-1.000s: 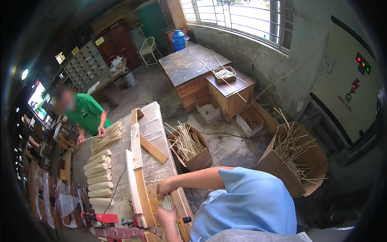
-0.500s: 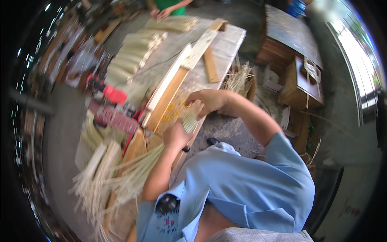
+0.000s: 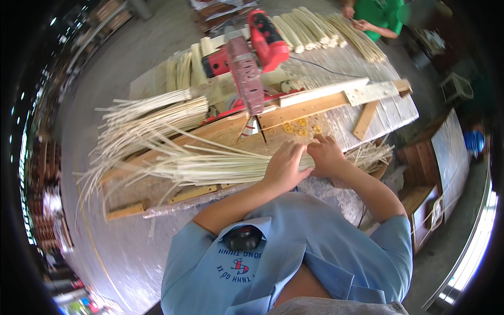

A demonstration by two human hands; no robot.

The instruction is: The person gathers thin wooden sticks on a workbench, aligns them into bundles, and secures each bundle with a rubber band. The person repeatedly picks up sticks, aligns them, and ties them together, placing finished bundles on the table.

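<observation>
A loose bundle of long pale strips [image 3: 220,167], like split cane or rattan, lies across the near side of the workbench, its left ends fanned out. My left hand [image 3: 283,167] is closed around the bundle near its right end. Right beside it, my right hand [image 3: 326,156] has its fingers curled at the bundle's right end, thumbs close together. Its fingers hide most of that end. Several yellow rubber bands [image 3: 289,127] lie on the bench just beyond my hands. A red mitre saw [image 3: 247,79] stands behind them, next to a wooden fence [image 3: 304,114].
More strips [image 3: 157,115] are heaped left of the saw. Tied bundles [image 3: 304,29] line the bench's far side, where a co-worker in green [image 3: 379,18] handles strips. A box of offcuts [image 3: 370,156] stands at the right edge. A cable [image 3: 320,67] crosses the bench.
The view has swung round, so the saw and bench now lie straight ahead. Both hands remain together at the bundle's right end.
</observation>
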